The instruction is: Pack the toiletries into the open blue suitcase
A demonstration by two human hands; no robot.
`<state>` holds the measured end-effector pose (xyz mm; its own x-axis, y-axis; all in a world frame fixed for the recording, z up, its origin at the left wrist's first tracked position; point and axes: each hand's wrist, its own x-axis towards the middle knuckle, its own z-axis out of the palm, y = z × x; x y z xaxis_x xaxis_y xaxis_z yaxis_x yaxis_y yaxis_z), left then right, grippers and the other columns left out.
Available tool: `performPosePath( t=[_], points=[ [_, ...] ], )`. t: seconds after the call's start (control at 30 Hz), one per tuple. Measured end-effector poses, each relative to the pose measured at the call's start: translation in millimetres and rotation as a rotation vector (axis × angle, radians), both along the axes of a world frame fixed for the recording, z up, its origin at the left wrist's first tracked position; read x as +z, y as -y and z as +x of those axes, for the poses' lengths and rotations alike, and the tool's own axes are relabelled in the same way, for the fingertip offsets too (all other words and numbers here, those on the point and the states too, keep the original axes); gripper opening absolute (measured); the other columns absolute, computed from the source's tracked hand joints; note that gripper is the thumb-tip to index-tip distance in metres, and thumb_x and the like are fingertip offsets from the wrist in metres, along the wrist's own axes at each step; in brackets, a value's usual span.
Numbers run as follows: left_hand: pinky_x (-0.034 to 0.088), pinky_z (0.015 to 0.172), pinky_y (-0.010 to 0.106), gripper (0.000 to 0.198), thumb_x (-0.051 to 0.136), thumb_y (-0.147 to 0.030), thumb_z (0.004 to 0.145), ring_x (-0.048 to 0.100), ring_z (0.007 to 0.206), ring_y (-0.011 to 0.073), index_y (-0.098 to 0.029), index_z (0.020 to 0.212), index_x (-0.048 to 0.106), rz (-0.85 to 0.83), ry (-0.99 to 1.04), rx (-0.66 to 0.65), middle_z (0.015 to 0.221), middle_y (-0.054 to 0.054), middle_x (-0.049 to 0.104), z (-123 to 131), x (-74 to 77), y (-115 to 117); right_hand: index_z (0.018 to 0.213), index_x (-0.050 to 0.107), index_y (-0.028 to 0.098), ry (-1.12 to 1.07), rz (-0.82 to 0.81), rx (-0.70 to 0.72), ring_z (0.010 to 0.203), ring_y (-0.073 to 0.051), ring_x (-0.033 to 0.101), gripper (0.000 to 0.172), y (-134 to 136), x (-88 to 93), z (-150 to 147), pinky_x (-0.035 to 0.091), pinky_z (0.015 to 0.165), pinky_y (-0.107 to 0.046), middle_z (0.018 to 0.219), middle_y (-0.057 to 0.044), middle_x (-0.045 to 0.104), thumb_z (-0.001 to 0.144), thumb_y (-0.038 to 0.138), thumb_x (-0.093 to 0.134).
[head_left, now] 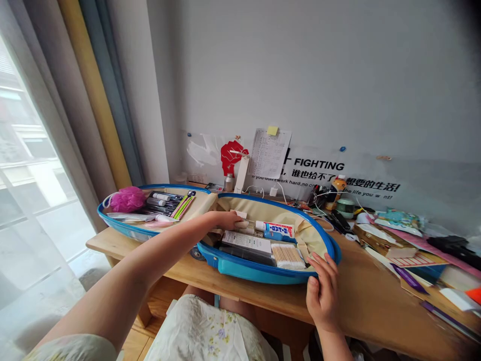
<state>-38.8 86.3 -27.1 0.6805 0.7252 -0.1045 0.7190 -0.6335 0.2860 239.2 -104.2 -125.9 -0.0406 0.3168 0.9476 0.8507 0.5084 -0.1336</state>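
Note:
A blue suitcase lies spread open in two halves on the table. My left hand reaches into its right half, fingers closed around a small clear bottle. Beside that bottle are a toothpaste box and a blue bottle. Nearer to me lie a white printed box and a pack of cotton swabs. My right hand rests at the near right rim, fingers apart and holding nothing. In the left half sit a pink bath puff and several toothbrushes in packaging.
The suitcase's left end overhangs the wooden table. Papers, a purple strip and packets clutter the right side. Along the wall stand an orange-labelled bottle, a green jar, a white lamp and cables. Curtains hang at left.

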Motion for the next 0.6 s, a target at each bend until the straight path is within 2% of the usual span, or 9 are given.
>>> performPosePath(
  t=[0.2, 0.4, 0.5, 0.6],
  points=[
    [0.049, 0.086, 0.028, 0.039, 0.067, -0.015, 0.069, 0.066, 0.097, 0.0231, -0.024, 0.106, 0.07, -0.03, -0.03, -0.021, 0.102, 0.004, 0.074, -2.3, -3.2, -3.5, 0.123, 0.058, 0.02, -0.001, 0.009, 0.007, 0.133, -0.031, 0.045, 0.033, -0.7, 0.9, -0.6, 0.039, 0.105, -0.058, 0.122, -0.014, 0.061, 0.098, 0.029, 0.039],
    [0.05, 0.079, 0.027, 0.032, 0.07, -0.017, 0.068, 0.067, 0.089, 0.0219, -0.022, 0.099, 0.073, -0.019, 0.037, 0.019, 0.099, 0.006, 0.074, -1.9, -2.3, -1.1, 0.125, 0.056, 0.019, 0.035, 0.01, -0.006, 0.133, -0.032, 0.044, 0.034, -0.9, 0.2, 1.5, 0.04, 0.104, -0.059, 0.122, -0.015, 0.06, 0.098, 0.028, 0.037],
    [0.05, 0.078, 0.026, 0.026, 0.072, -0.018, 0.068, 0.068, 0.086, 0.0204, -0.023, 0.094, 0.075, 0.003, 0.097, 0.038, 0.097, 0.006, 0.075, -1.5, 1.5, 6.1, 0.125, 0.056, 0.019, 0.033, 0.014, 0.001, 0.133, -0.032, 0.044, 0.034, -1.7, -0.7, 2.3, 0.04, 0.104, -0.06, 0.123, -0.015, 0.06, 0.098, 0.028, 0.038],
    [0.05, 0.078, 0.023, 0.027, 0.074, -0.022, 0.069, 0.068, 0.086, 0.018, -0.025, 0.096, 0.076, 0.044, 0.161, 0.076, 0.098, 0.002, 0.075, -3.9, 11.9, 10.6, 0.123, 0.058, 0.019, 0.022, 0.02, 0.01, 0.133, -0.032, 0.045, 0.033, -2.7, -1.1, 2.2, 0.04, 0.105, -0.059, 0.122, -0.015, 0.061, 0.098, 0.029, 0.039]
  ],
)
